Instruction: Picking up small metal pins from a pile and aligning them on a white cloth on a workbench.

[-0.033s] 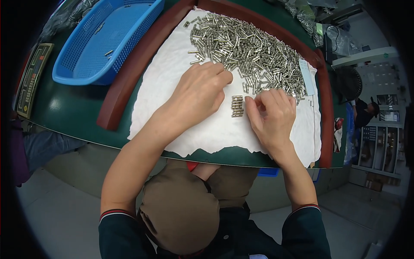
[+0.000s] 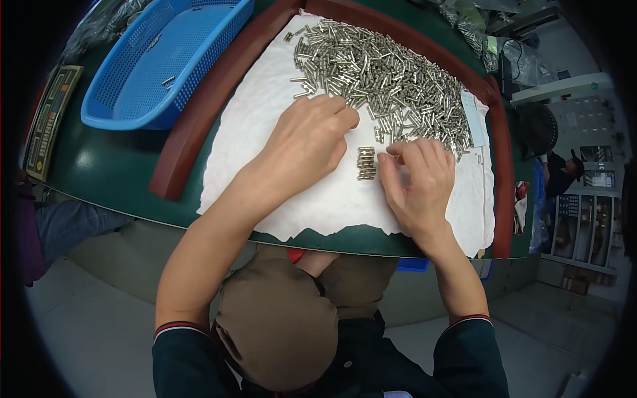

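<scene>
A short row of shiny metal pins [image 2: 366, 163] lies side by side on a white cloth [image 2: 255, 162], between my two hands. My left hand [image 2: 313, 132] rests on the cloth to the left of the row, with its fingers curled in at the near edge of the pile. Its fingertips are turned away, so anything pinched there is hidden. On the other side, my right hand [image 2: 421, 174] has its thumb beside the row and a small gap between thumb and forefinger, with nothing visible in it. Beyond both hands spreads a large heap of loose metal pins [image 2: 385, 73].
Dark red padded bars [image 2: 199, 132] border the cloth on the green table [image 2: 99, 169]. A blue perforated basket [image 2: 126, 119] with a few pins stands at the far left, near a flat box [image 2: 53, 123]. A light blue slip [image 2: 472, 119] lies by the heap. Another person [image 2: 564, 174] is at far right.
</scene>
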`<state>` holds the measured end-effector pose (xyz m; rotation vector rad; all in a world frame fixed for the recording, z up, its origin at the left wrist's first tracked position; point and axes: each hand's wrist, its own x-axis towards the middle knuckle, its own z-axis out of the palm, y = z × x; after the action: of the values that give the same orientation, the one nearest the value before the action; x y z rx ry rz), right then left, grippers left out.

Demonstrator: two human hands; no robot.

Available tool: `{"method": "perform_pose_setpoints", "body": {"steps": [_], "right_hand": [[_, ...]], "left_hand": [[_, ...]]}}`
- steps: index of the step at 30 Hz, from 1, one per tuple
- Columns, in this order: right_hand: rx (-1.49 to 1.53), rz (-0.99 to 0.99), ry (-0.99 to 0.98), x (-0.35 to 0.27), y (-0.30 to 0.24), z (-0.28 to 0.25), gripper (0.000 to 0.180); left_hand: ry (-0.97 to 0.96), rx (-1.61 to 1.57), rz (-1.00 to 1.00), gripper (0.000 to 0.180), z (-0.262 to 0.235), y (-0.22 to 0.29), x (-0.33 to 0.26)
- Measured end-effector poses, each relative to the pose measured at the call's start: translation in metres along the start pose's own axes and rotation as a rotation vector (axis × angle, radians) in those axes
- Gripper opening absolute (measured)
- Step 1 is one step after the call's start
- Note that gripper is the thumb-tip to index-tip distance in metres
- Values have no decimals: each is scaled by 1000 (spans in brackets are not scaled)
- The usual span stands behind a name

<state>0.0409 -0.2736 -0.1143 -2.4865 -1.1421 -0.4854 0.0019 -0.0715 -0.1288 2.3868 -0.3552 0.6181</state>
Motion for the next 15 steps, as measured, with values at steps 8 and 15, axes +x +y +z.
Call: {"method": "perform_pose_setpoints", "body": {"steps": [8, 15], "right_hand": [[-94, -24, -417, -21, -28, -14, 116], [-77, -48, -443, -11, -27, 2, 120]], "left_hand": [[11, 38, -5, 12, -2, -1, -1], [24, 31, -9, 12, 0, -3, -1]]}}
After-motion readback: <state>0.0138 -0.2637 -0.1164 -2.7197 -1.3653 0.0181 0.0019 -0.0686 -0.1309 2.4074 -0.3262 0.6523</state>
